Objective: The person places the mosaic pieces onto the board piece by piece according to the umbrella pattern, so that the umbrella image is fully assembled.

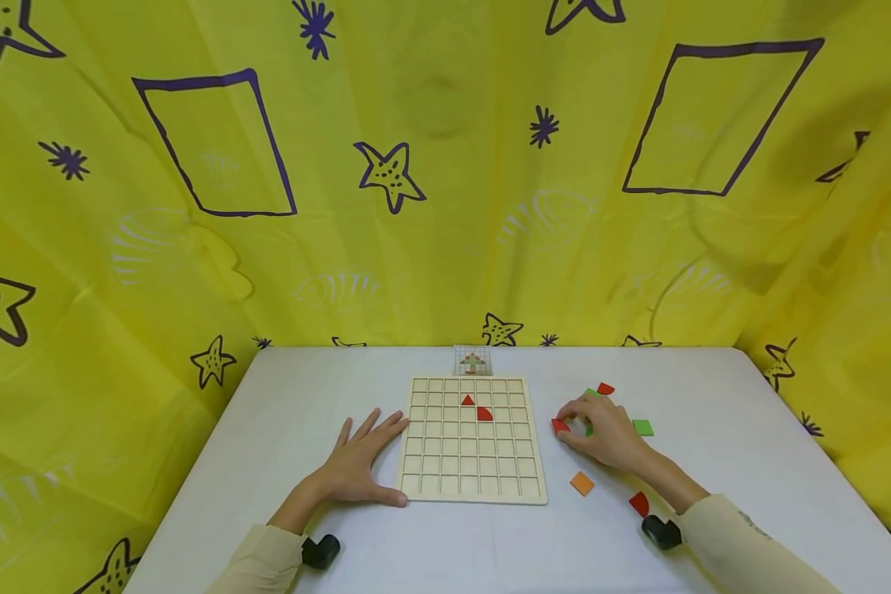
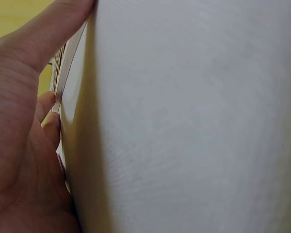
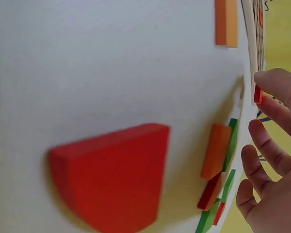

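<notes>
A pale square grid board (image 1: 478, 499) lies on the white table. On it sit a red triangle tile (image 1: 468, 400) and a red quarter-round tile (image 1: 485, 414) in neighbouring rows. My left hand (image 1: 356, 466) rests at the board's left edge, fingers spread, with fingertips and thumb touching the rim. To the right of the board, my right hand (image 1: 601, 427) pinches a small red tile (image 3: 258, 94) between thumb and index finger; its full shape is hidden. The other fingers of that hand are loosely bent above several green, red and orange tiles, partly covered in the head view.
A small pattern card (image 1: 473, 360) lies behind the board. Right of the board are an orange square tile (image 1: 582, 483), a green square tile (image 1: 643, 427), a red quarter-round tile (image 1: 639, 503) near the right wrist and another red tile (image 1: 605, 388). A yellow curtain (image 1: 445, 247) surrounds the table.
</notes>
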A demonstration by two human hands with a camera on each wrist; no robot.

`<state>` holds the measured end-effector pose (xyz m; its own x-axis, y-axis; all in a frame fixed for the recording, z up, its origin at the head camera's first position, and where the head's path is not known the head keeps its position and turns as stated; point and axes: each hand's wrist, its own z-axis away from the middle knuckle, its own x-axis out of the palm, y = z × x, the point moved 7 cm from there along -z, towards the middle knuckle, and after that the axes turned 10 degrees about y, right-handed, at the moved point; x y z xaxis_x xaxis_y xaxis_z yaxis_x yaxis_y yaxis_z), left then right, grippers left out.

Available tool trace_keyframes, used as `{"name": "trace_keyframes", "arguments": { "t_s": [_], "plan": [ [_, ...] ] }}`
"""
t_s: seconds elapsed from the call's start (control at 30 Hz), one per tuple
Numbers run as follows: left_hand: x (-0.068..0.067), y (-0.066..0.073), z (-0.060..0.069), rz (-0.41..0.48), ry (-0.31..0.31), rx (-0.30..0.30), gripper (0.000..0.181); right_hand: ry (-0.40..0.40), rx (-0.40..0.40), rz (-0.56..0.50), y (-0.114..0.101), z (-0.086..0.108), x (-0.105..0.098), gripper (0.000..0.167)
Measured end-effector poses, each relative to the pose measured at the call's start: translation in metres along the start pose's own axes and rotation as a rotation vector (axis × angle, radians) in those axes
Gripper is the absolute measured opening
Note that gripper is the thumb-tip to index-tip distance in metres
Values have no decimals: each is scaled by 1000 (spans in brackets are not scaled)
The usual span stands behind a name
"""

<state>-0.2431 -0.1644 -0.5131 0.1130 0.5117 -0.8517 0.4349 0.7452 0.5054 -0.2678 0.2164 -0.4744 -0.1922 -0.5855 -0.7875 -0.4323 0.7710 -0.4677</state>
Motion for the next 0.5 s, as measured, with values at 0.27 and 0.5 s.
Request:
{"name": "trace_keyframes", "arguments": {
  "t_s": [0.27,0.5],
  "plan": [
    [7,-9,0,-8,45,12,122,39,-41,-51,-9,-8,-5,17],
    [1,-2,1,3,13,-1,121,42,-48,-96,-20,-12,-4,17]
  ]
}}
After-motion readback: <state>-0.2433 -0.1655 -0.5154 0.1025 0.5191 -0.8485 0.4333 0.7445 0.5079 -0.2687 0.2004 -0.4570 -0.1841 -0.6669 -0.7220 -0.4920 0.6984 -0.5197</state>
